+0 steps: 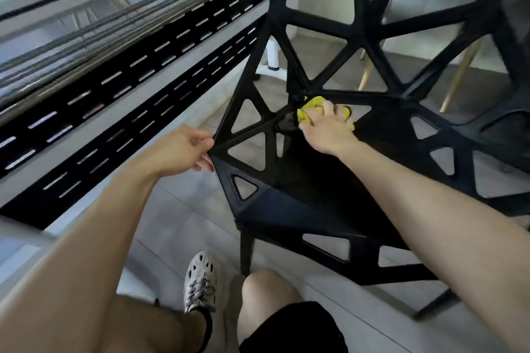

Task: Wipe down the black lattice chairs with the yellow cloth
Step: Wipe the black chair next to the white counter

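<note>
Several curled fingers [317, 116] of the right hand [327, 132] are wrapped round a bunched yellow cloth [311, 102], pressed on a strut joint of the black lattice chair [301, 203]; the chair's side edge is pinched by the left hand [177, 152].

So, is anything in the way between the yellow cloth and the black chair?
Nothing visible. The right hand presses the yellow cloth straight onto the black lattice chair where seat meets back; the left hand holds the chair's side edge.
</note>
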Demonstrator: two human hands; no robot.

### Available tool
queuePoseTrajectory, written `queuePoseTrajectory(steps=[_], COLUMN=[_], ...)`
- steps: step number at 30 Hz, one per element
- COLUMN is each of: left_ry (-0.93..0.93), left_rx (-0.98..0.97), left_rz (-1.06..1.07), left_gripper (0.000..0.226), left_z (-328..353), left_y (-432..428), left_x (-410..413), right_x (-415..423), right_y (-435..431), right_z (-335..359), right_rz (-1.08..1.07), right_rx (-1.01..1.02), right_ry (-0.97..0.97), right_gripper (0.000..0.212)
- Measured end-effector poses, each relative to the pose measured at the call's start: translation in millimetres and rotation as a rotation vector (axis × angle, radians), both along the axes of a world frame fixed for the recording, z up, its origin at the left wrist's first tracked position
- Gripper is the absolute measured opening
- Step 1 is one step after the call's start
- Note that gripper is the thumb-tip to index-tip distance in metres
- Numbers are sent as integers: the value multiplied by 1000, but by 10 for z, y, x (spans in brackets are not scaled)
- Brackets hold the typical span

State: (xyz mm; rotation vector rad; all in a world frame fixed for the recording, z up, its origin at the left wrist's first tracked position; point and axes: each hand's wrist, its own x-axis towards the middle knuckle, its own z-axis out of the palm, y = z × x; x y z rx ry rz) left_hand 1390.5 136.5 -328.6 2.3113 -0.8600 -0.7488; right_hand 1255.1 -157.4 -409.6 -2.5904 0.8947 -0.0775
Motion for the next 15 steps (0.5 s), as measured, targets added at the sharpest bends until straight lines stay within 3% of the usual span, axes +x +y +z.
queuePoseTrajectory(steps=[1, 4, 8, 10, 12, 15], left_ry=[0, 21, -34, -83, -157, -490], left_rx=[11, 36, 49, 55, 88, 109], left_rz=[2, 29, 86, 121, 141, 231], left_gripper=[35, 34, 32, 31, 30, 23], left_z=[12, 0, -75, -90, -92, -77], left_y=[-16, -29, -57, -93, -113, -139], left_x=[12, 47, 65, 61, 12, -154], right_x=[77, -261, -734, -583, -382, -236], right_y=[177, 632, 293, -89, -352, -19], right_z=[6, -43, 93, 154, 117, 35], right_rz=[7, 290, 602, 556, 385, 138], right_rx=[-2, -119, 5, -6, -161, -243], right_ry=[12, -62, -54, 21, 83, 159], right_gripper=[52, 66, 70, 64, 63, 69])
